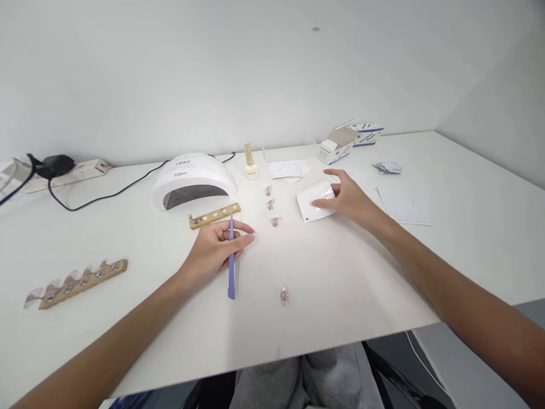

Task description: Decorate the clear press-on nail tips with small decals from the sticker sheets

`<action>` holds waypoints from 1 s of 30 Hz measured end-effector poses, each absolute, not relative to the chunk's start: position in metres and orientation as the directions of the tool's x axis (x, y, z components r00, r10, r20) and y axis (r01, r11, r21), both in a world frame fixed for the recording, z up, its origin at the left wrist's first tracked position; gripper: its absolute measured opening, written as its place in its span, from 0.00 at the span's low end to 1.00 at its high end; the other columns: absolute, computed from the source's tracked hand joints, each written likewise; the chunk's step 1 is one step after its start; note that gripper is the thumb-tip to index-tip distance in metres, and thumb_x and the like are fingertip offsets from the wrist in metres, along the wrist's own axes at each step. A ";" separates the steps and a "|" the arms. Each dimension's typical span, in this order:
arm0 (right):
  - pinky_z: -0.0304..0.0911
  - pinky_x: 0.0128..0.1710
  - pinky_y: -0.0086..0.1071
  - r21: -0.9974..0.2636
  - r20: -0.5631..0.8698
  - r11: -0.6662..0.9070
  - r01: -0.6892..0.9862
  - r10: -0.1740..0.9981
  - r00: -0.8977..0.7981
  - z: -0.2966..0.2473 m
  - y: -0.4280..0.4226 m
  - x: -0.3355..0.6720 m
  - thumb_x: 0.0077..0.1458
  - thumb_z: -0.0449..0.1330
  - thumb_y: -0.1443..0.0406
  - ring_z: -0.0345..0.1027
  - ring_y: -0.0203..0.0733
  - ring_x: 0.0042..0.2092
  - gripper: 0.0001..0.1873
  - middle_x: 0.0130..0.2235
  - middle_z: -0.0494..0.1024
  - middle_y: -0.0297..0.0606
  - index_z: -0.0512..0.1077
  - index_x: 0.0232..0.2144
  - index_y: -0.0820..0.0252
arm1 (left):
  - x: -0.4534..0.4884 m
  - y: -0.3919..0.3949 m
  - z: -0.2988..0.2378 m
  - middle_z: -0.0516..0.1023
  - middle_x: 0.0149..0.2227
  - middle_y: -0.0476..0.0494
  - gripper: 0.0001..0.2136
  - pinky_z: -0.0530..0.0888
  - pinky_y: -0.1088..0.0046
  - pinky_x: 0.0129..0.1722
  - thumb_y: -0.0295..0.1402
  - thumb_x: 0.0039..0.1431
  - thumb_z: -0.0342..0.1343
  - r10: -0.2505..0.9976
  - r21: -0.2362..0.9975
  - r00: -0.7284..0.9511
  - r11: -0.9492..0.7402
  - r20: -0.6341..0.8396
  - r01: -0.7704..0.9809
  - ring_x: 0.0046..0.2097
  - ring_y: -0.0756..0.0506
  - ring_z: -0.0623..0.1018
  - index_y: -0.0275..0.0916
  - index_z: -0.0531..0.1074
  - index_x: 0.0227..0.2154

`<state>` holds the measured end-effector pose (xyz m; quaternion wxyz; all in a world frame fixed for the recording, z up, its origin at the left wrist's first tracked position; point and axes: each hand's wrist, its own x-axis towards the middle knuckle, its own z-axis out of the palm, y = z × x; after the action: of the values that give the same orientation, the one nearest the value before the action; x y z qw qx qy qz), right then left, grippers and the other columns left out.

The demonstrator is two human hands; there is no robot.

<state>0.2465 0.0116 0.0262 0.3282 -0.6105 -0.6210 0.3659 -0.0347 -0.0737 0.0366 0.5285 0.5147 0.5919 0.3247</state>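
My left hand (219, 244) is closed near the middle of the table. A slim purple tweezers-like tool (231, 278) runs through its fingers, pointed end away from me. Thumb and forefinger meet at their tips; anything tiny between them cannot be made out. In my right hand (347, 199), a white glossy sheet (313, 204) is gripped between thumb and fingers, slightly bent and tilted. Between the hands, several clear nail tips on small stands (276, 221) form a column. Another nail tip (284, 295) lies nearer me. Just beyond my left hand is a wooden strip (215, 216) with white dots.
A white nail lamp (193, 179) stands behind, its black cable (106, 197) running left. Beside it is a polish bottle (251, 165). Boxes (338, 145), small packets (388, 167) and printed sheets (404, 205) lie right. A second wooden strip (85, 284) holds several nail tips.
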 end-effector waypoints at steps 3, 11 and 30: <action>0.69 0.41 0.40 -0.976 -0.064 -0.047 0.213 0.995 -0.075 0.037 0.005 0.241 0.40 0.70 0.64 0.73 0.46 0.43 0.41 0.44 0.77 0.42 0.60 0.56 0.57 | -0.034 -0.074 0.036 0.65 0.15 0.54 0.13 0.53 0.85 0.14 0.41 0.51 0.61 0.950 0.930 0.100 0.265 -0.298 0.255 0.17 0.58 0.57 0.38 0.72 0.34; 0.67 0.50 0.38 -0.960 -0.143 -0.220 -0.173 0.917 -0.372 0.048 -0.029 0.213 0.53 0.63 0.64 0.71 0.44 0.49 0.14 0.50 0.76 0.42 0.74 0.43 0.59 | -0.038 -0.074 0.030 0.71 0.20 0.51 0.12 0.54 0.80 0.13 0.41 0.54 0.59 0.936 0.947 0.199 0.252 -0.290 0.198 0.12 0.58 0.58 0.38 0.71 0.36; 0.59 0.35 0.31 -0.947 -0.197 -0.296 -0.123 0.840 -0.506 0.027 -0.049 0.193 0.55 0.61 0.58 0.65 0.35 0.33 0.13 0.28 0.72 0.35 0.74 0.24 0.61 | -0.029 -0.089 0.032 0.60 0.20 0.55 0.08 0.60 0.78 0.21 0.33 0.53 0.60 0.978 0.909 0.116 -0.202 0.171 0.365 0.23 0.55 0.60 0.40 0.74 0.36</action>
<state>0.1931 -0.0494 0.0268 0.3356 -0.3662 -0.4894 0.7167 -0.0294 -0.0887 0.0317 0.3653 0.6516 0.5152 0.4201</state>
